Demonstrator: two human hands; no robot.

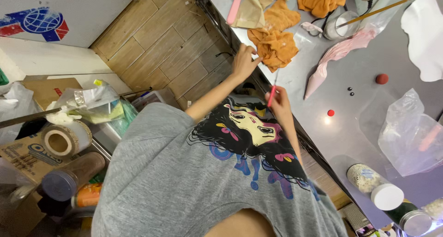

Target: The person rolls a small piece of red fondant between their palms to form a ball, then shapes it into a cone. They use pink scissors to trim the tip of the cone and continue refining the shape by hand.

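**Hands at the counter edge, brush and orange cloth**

The right hand (278,103) pinches a thin red-handled tool (272,95), likely a fine brush, fingers closed tight around it just over the near edge of the steel counter (341,131). The left hand (243,62) sits at the same edge, its fingertips closed on the corner of an orange cloth (276,47) that lies crumpled on the counter.

Just beyond the hands the metal is bare, with a pink piping bag (339,57) slanting across it, a small red ball (331,112), two tiny black beads (350,91) and a larger dull-red ball (381,79) well apart. A clear plastic bag (408,135) and lidded jars (376,187) crowd the right end. White rolled paste (424,36) lies at the far side.

Left of the counter runs wood-plank floor (161,43), then boxes, a tape roll (62,141) and tins.
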